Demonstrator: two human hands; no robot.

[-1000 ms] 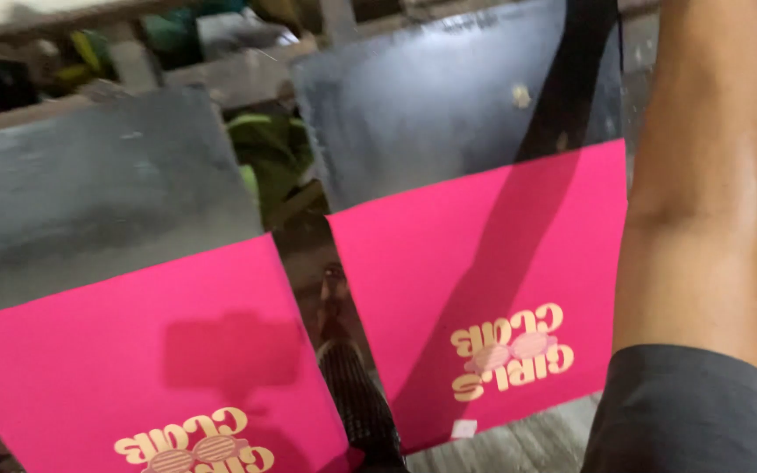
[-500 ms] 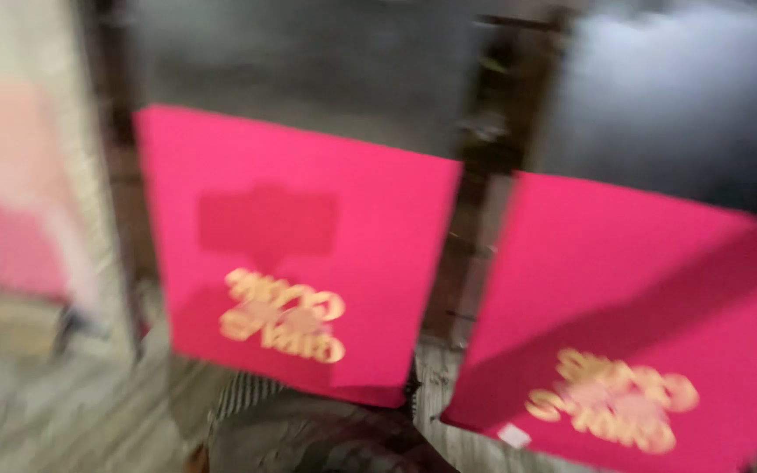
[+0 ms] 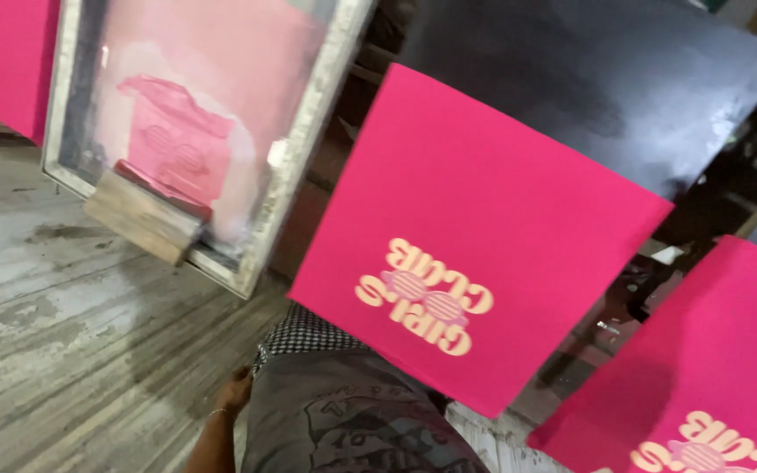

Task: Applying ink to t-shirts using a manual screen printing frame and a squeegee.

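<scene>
My left hand (image 3: 236,388) hangs low beside my grey shirt (image 3: 352,420) at the bottom of the view, touching nothing; its fingers are too small and dim to read. Just above my body lies a pink fabric panel (image 3: 475,236) with a pale printed emblem, spread on a dark board (image 3: 606,79). A second pink panel (image 3: 711,368) with the same print lies at the right. At upper left a metal-framed printing screen (image 3: 212,114) rests flat, with a wooden squeegee (image 3: 142,215) on its near edge. My right hand is out of sight.
A third pink printed panel (image 3: 2,61) shows at the top left corner. Worn grey wooden planks (image 3: 72,333) run along the left and bottom. Dark gaps with clutter (image 3: 650,289) separate the boards at the right.
The view has swung left along the row of boards. The printing screen with its squeegee has come into view, and my raised right arm has dropped out of the picture.
</scene>
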